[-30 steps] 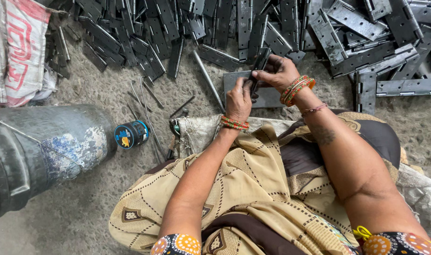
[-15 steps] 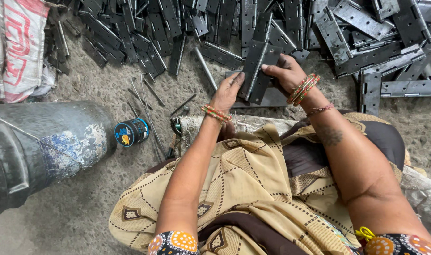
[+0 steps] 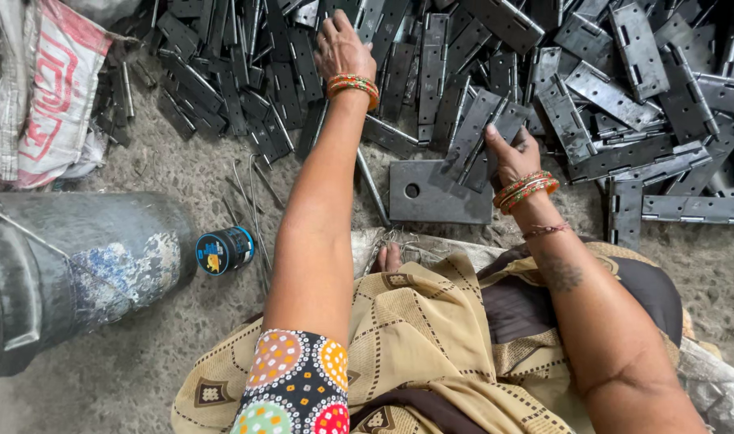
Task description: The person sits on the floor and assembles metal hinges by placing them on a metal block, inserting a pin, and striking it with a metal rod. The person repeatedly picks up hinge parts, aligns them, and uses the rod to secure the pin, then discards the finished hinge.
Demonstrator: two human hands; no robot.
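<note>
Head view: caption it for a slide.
Left hand reaches into piled metal hinges; right hand holds one above a flat plate.

We have a single view, from a camera worn on the head and looking almost straight down. It sits close above our lap, so our patterned cloth fills the lower edge while both forearms run up and away from us into the frame. The top of the picture is the ground farthest ahead, near enough that single pieces there read clearly. With one camera only, no second view overlaps this one.
</note>
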